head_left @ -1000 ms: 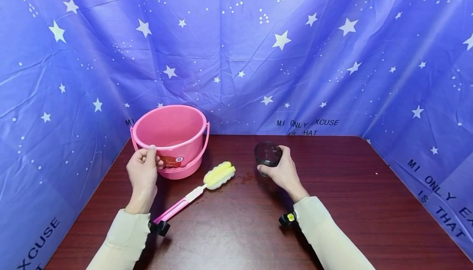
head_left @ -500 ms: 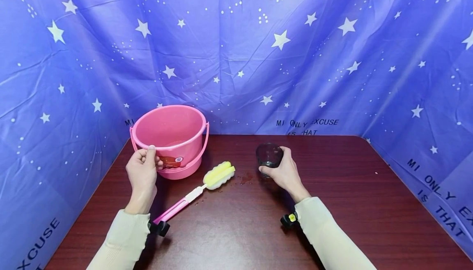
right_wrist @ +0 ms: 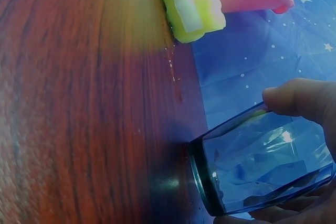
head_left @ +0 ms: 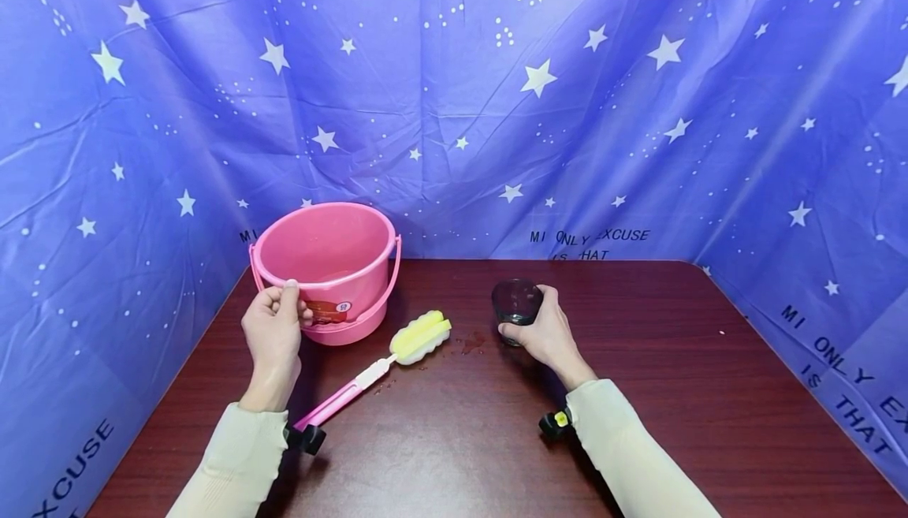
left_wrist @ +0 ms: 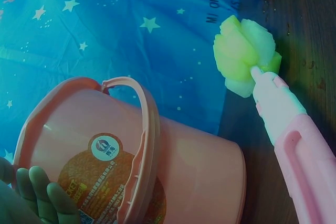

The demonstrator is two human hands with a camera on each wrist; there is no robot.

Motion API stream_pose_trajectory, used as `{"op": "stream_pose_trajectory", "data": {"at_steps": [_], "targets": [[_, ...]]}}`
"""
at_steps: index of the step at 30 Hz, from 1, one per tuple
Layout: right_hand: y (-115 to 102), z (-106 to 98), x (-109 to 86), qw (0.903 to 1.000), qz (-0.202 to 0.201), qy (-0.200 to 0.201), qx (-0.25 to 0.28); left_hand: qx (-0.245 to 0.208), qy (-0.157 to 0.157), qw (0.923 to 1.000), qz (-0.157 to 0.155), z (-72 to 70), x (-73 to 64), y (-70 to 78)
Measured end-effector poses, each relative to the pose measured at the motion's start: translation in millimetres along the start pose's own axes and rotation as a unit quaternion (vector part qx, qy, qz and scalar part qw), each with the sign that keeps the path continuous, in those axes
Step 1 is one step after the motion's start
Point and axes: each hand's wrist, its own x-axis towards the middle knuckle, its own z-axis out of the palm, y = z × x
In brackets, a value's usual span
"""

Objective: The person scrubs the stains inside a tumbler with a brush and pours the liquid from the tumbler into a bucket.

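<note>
My left hand [head_left: 273, 340] pinches the near rim of a pink bucket [head_left: 369, 277], thumb on top. In the left wrist view its curled fingers [left_wrist: 39, 190] lie by the bucket's brown label. My right hand [head_left: 549, 333] grips a dark, clear drinking glass [head_left: 516, 301] from its right side, mouth up. The right wrist view has the thumb on one side of the glass [right_wrist: 268, 163] and fingers under the other. Its thick base is at or just above the tabletop; I cannot tell if they touch. Between the hands lies a sponge bottle brush [head_left: 420, 337] with a pink and white handle.
Water drops [head_left: 471, 342] wet the dark red wooden table [head_left: 440, 447] between brush and glass. The bucket's handle [head_left: 390, 289] hangs down at its front. A blue star-printed curtain [head_left: 454, 108] closes off the back and both sides.
The glass in my right hand has come down slightly, a little nearer to me. My left hand, the bucket and the brush have stayed put.
</note>
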Motion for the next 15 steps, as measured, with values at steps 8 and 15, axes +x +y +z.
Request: {"op": "stream_pose_trajectory", "data": {"at_steps": [8, 15], "targets": [[0.3, 0.7, -0.4, 0.9999, 0.009, -0.009, 0.000, 0.003, 0.005, 1.0000, -0.001, -1.5, 0.1, 0.0], [1.3, -3.5, -1.4, 0.9995, 0.027, -0.014, 0.001, 0.032, 0.002, 0.9995, -0.003, -1.3, 0.0, -0.8]]}}
